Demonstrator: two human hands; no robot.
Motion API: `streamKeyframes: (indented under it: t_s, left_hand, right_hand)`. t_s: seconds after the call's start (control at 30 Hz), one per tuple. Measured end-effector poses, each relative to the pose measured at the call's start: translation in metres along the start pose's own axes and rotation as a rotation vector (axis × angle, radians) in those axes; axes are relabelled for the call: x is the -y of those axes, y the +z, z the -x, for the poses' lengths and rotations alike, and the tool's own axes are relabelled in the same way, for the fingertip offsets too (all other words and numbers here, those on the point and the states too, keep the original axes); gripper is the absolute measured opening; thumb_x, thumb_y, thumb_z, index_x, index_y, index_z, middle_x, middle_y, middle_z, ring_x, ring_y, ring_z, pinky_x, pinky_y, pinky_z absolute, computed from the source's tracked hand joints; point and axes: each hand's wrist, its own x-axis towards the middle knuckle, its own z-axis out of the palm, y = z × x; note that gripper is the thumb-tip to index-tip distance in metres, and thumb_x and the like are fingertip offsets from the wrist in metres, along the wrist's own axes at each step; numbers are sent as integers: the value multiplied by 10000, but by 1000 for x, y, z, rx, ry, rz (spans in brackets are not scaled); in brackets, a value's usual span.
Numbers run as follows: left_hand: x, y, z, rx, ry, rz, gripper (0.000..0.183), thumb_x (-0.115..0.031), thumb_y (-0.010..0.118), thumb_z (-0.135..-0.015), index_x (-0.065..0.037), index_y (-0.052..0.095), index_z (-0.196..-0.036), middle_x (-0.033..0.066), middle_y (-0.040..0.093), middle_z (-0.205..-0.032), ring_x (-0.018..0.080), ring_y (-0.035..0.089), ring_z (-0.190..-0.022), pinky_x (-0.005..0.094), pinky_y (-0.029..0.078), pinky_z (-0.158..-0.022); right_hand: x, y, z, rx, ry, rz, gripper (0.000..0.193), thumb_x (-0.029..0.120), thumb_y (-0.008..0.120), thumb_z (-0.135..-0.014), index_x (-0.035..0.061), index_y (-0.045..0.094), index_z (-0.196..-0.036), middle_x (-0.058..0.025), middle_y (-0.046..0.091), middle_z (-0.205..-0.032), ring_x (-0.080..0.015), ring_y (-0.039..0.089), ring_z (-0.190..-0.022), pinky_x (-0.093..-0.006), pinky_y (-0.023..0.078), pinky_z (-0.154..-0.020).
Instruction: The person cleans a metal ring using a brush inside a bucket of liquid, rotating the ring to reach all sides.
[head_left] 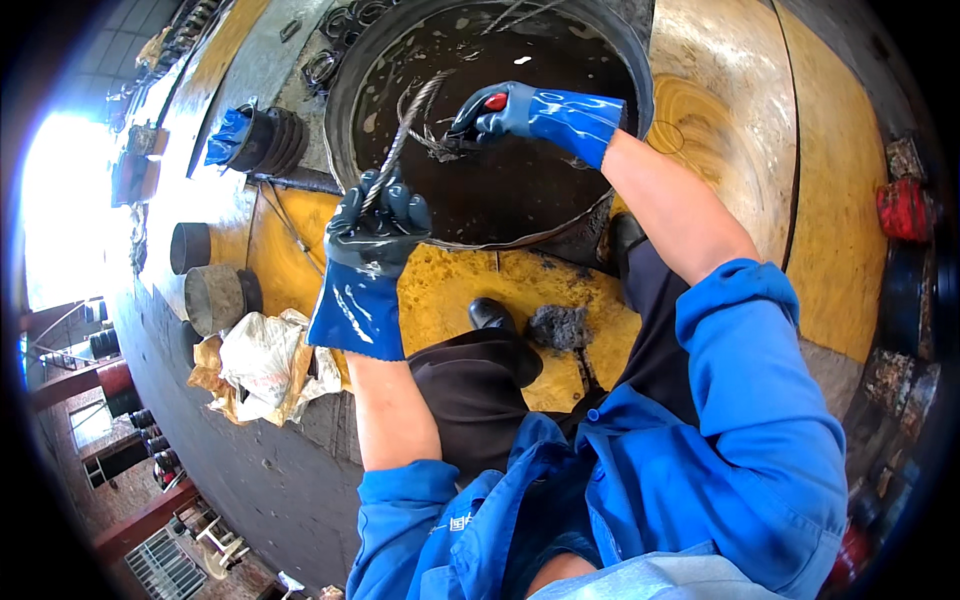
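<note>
One rope [407, 135] slants away rightward, clamped in left grip [376, 222]; right grip [512, 112] clasps a red object [496, 102].

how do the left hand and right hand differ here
The left hand grips a twisted rope, while the right hand closes on a red thing. The left hand shows by the tub's near rim; the right hand shows farther in, against the dark liquid. Both wear dark gloves with blue cuffs.
</note>
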Motion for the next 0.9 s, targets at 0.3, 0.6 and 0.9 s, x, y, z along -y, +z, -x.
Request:
streamKeyframes:
  t_s: [0.3, 0.6, 0.9]
  left_hand:
    - [-21, -11, 12, -51, 88, -79, 314, -214, 583, -940, 0, 636, -1164, 136, 703, -1040, 257, 676, -944, 463, 477, -931]
    - [-24, -4, 28, -70, 0, -162, 252, -238, 580, -940, -54, 658, -1094, 133, 681, -1065, 283, 675, -940, 493, 488, -904]
    - [-31, -4, 46, 12, -28, -357, 318, -269, 520, -987, -41, 672, -1148, 175, 704, -1027, 323, 692, -924, 523, 510, -862]
  right_hand:
    - [-6, -20, 6, -363, 136, -198, 185, 130, 672, -950, 100, 726, -1125, -26, 748, -1009, -83, 677, -832, -261, 576, -733]
    - [34, 3, 24, -460, -36, 620, 404, 254, 644, -939, 307, 593, -1337, -51, 723, -1007, -221, 696, -794, -388, 586, -758]
    - [52, 15, 17, -147, -60, 283, 292, 288, 664, -928, 255, 674, -1218, -42, 730, -792, -163, 707, -768, -327, 566, -729]
